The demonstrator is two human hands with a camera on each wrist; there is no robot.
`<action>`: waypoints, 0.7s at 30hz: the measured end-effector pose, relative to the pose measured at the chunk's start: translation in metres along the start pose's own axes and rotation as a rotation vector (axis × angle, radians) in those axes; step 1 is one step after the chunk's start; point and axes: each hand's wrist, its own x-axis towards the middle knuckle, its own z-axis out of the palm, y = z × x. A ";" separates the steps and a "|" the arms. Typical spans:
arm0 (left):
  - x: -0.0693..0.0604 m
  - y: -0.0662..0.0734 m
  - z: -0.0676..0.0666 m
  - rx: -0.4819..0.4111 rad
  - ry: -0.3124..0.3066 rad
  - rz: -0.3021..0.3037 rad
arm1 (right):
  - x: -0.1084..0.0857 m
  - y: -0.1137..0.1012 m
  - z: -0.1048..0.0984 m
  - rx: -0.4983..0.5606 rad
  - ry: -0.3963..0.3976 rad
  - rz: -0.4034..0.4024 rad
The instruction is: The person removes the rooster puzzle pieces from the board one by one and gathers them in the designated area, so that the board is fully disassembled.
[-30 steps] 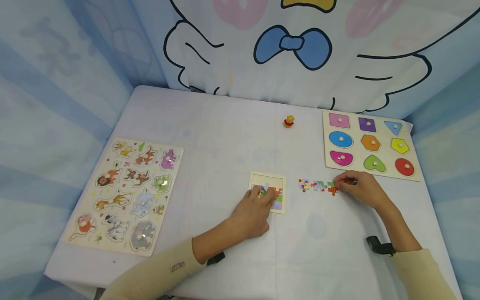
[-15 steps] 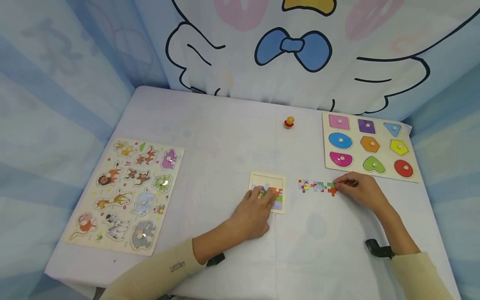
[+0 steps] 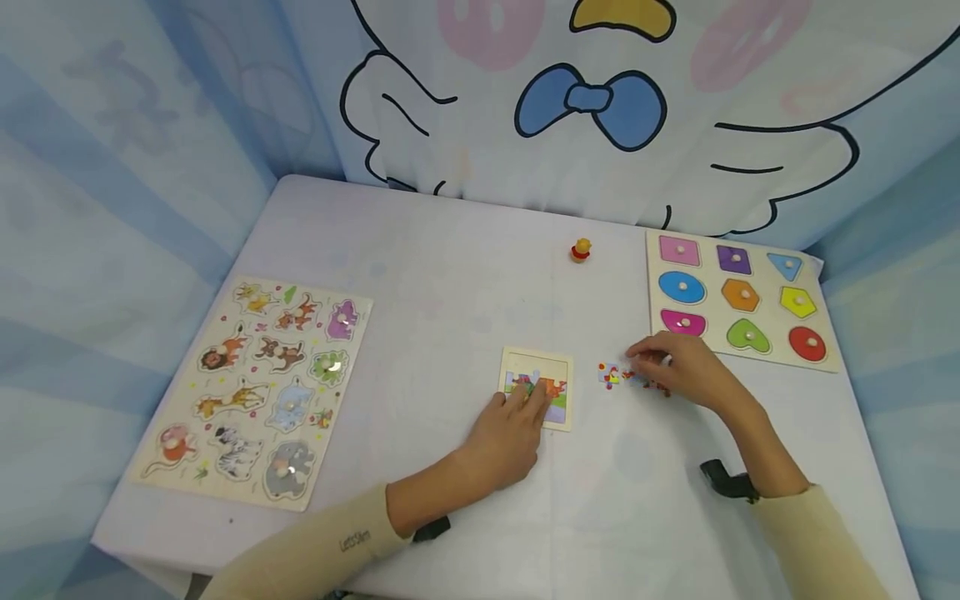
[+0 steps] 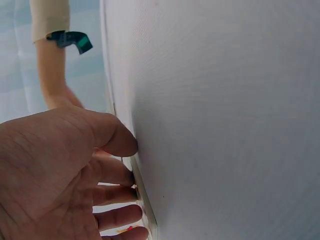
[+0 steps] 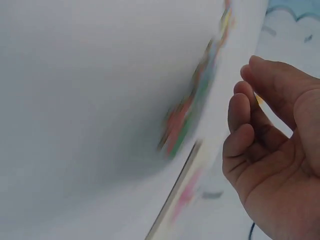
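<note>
Person in tan sleeves [image 3: 352, 537] works at a white desk [image 3: 450, 275], L hand [image 3: 506, 433] laid on a small wooden puzzle tray [image 3: 536, 358], fingers fairly straight, tips resting on its picture pieces [image 3: 556, 389]. The R hand [image 3: 686, 367] hangs over a row of loose pieces [image 3: 608, 375], fingers loosely bent, thumb tip close to the index, nothing visible btwn them. Contact w/ the row can't be told; the R wrist view is blurred there.

The tray sits nr mid-desk, sides running away from the person, far edge dipping slightly to the R. It looks approx. square, so no long axis stands out; bare wood shows at its far end. The row lies just R of the tray, long axis L to R, its R end angled a bit toward the person. The piece nearest the tray is in full view, the rest part-hidden by the R hand.

A strip of desk separates tray and row. Beyond the R hand, a shape board [image 3: 712, 312] lies lengthwise L to R, its near edge close to that hand. Far L, an animal board [image 3: 277, 382] runs front to back along the desk's L edge, w/ a broad stretch of desk btwn it and the tray. A toy figure [image 3: 581, 250] stands nr the far edge, well apart.
</note>
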 end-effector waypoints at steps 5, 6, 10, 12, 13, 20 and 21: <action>-0.003 0.001 0.000 0.013 0.010 -0.010 | 0.026 -0.050 0.023 -0.004 -0.067 -0.143; -0.003 0.001 0.000 0.011 0.018 -0.013 | 0.031 -0.057 0.028 -0.002 -0.079 -0.176; -0.004 -0.001 0.001 0.002 0.042 -0.012 | 0.047 -0.080 0.041 0.029 -0.135 -0.257; -0.005 -0.002 0.002 0.002 0.051 -0.002 | 0.051 -0.084 0.047 0.044 -0.153 -0.277; -0.005 -0.002 0.002 0.005 0.049 0.005 | 0.053 -0.086 0.049 0.049 -0.160 -0.282; -0.007 -0.004 0.003 0.026 0.031 0.007 | 0.061 -0.095 0.061 0.058 -0.168 -0.333; -0.008 -0.004 0.003 0.026 0.035 0.006 | 0.061 -0.096 0.062 0.057 -0.168 -0.336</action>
